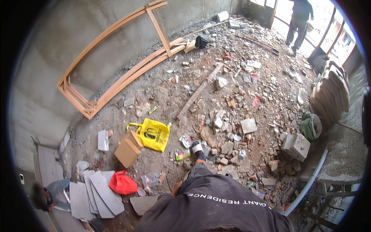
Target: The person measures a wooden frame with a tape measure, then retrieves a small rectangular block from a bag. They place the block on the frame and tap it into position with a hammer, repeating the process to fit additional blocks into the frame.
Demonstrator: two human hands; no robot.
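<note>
The grey trouser leg (198, 170) looks creased and dusty, bent at the knee, with a dark shoe (198, 148) banded in white at its end. Ahead of the left hand's (176, 188) fingers are a green packet (182, 154) and crumpled foil (186, 141); farther ahead, slightly left, lies a yellow bag (154, 134) beside a cardboard box (128, 153). Left of the fingers are a small brown block (162, 177), a pale slab (143, 204) and, farther out, a red bag (123, 183) touching fanned grey slabs (101, 193). Broken stones (227, 148) crowd the ground ahead and right of them, around the shoe. The trouser leg is just right of the fingers and seems to touch them. The fingers are mostly hidden, so I cannot tell how far they open or whether they grip anything. The right hand is out of view.
</note>
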